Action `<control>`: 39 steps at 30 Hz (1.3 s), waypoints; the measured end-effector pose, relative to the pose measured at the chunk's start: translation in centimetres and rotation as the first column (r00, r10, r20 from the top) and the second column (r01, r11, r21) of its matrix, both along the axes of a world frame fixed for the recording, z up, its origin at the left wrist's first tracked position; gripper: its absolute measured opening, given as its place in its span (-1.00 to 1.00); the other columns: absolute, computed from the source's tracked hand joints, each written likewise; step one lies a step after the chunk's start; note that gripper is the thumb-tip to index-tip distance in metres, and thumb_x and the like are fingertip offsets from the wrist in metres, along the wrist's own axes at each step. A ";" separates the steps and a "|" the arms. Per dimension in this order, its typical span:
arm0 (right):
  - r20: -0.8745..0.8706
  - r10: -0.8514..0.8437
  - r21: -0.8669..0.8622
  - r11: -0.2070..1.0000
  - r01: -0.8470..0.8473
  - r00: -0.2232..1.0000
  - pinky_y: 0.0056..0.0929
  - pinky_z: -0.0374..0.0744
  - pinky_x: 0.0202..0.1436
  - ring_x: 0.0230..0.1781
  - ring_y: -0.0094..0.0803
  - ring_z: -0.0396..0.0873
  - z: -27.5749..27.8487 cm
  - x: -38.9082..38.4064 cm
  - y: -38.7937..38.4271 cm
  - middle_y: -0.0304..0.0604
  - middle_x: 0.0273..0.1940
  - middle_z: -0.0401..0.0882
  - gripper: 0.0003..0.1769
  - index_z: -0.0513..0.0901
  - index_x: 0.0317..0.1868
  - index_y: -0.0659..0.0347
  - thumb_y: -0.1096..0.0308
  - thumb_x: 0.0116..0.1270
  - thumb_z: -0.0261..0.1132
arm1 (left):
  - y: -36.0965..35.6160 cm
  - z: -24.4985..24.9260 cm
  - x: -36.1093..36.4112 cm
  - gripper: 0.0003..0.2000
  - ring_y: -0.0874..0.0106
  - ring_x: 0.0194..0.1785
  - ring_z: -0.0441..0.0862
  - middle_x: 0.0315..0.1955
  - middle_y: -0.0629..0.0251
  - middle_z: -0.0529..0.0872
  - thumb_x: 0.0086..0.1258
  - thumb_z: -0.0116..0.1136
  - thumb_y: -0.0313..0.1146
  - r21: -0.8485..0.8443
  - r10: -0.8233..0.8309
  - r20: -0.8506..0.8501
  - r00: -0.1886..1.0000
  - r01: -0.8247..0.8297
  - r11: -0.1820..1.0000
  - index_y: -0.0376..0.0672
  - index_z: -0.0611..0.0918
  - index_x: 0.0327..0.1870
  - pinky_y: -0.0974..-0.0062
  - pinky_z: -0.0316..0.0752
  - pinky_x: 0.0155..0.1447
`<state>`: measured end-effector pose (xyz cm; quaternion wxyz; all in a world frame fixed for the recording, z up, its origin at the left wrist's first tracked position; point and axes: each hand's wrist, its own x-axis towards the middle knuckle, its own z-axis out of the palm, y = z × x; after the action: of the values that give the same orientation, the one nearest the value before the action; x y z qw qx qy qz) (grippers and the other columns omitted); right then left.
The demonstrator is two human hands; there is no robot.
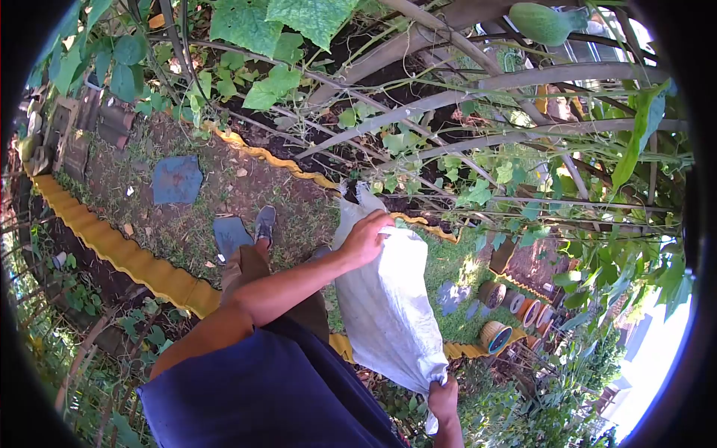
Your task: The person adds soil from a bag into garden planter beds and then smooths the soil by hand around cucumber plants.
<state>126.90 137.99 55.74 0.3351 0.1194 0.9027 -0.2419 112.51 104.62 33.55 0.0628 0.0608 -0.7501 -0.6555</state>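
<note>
A white woven sack [392, 299] hangs stretched in front of my body, partly in bright sun. My left hand [366, 237] is closed on its upper part, near a frayed corner. Bunched cloth at the sack's lower end is gripped in my right hand [444, 398]. Whether anything is inside the sack cannot be seen.
Wavy yellow edging [127, 250] borders the dirt and grass path. Flat blue-grey slabs [178, 179] lie on the ground near my shoe [265, 222]. Branches [478, 89] with vines and a green fruit [539, 24] stretch across the top. Several pots [496, 337] stand right.
</note>
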 end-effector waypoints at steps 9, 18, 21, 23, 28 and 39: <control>-0.073 0.042 -0.006 0.999 -0.042 0.996 -0.21 0.47 -0.48 -0.63 -0.29 0.54 -3.1 -5.3 -8.7 0.00 -0.63 0.56 -0.79 0.64 -0.37 0.45 0.47 0.13 0.13 | -6.9 -9.9 -2.9 -0.79 0.01 -0.05 0.62 -0.19 0.07 0.63 0.19 0.18 -0.66 -0.159 0.111 0.065 0.992 -0.100 0.982 -0.26 0.62 -0.14 0.18 0.51 0.03; -0.090 0.140 -0.084 0.985 -0.148 0.986 -0.10 0.45 -0.45 -0.62 -0.17 0.53 -7.1 -3.6 -13.1 0.07 -0.65 0.50 -0.80 0.57 -0.48 0.43 0.43 0.16 0.15 | -10.2 -10.1 -3.5 -0.81 0.01 -0.03 0.63 -0.17 0.04 0.67 0.20 0.20 -0.64 -0.164 0.234 0.158 0.959 -0.208 0.964 -0.28 0.63 -0.15 0.19 0.51 0.06; 0.066 0.018 -0.064 0.998 -0.014 0.998 -0.10 0.50 -0.40 -0.56 -0.12 0.63 -5.5 -4.2 -14.5 0.08 -0.63 0.54 -0.82 0.58 -0.48 0.39 0.43 0.16 0.14 | -10.6 -9.7 -1.8 -0.81 0.00 -0.03 0.63 -0.18 0.03 0.66 0.20 0.19 -0.66 -0.177 0.251 0.108 0.962 -0.230 0.957 -0.29 0.63 -0.16 0.18 0.51 0.06; 0.018 -0.051 -0.044 0.998 0.051 0.999 -0.09 0.53 -0.38 -0.56 -0.06 0.64 -5.7 -4.2 -15.2 0.11 -0.61 0.57 -0.82 0.59 -0.46 0.40 0.44 0.15 0.14 | -10.9 -9.9 -3.0 -0.80 -0.01 -0.04 0.62 -0.18 0.03 0.66 0.19 0.18 -0.66 -0.229 0.239 0.081 0.968 -0.216 0.949 -0.29 0.63 -0.16 0.18 0.51 0.06; -0.062 0.026 -0.028 0.999 -0.028 0.998 0.06 0.52 -0.26 -0.43 0.22 0.63 -7.4 -2.3 -14.9 0.29 -0.48 0.62 -0.77 0.63 -0.38 0.41 0.39 0.16 0.14 | -10.9 -9.1 -1.6 -0.80 -0.01 -0.03 0.62 -0.19 0.04 0.65 0.19 0.19 -0.67 -0.180 0.131 0.140 0.981 -0.105 0.978 -0.29 0.62 -0.15 0.17 0.51 0.06; -0.097 0.100 -0.022 0.994 -0.103 0.990 0.06 0.57 -0.06 -0.22 0.31 0.65 -10.8 -1.9 -15.9 0.34 -0.35 0.66 -0.72 0.68 -0.19 0.42 0.44 0.17 0.14 | -14.0 -8.2 1.4 -0.79 -0.02 -0.06 0.62 -0.21 0.04 0.65 0.14 0.17 -0.68 -0.217 0.231 0.109 0.967 -0.204 0.955 -0.27 0.63 -0.20 0.14 0.51 0.02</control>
<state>125.01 122.14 44.93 0.3048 0.0569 0.9193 -0.2423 113.90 90.61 25.37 0.0905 0.1800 -0.8044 -0.5588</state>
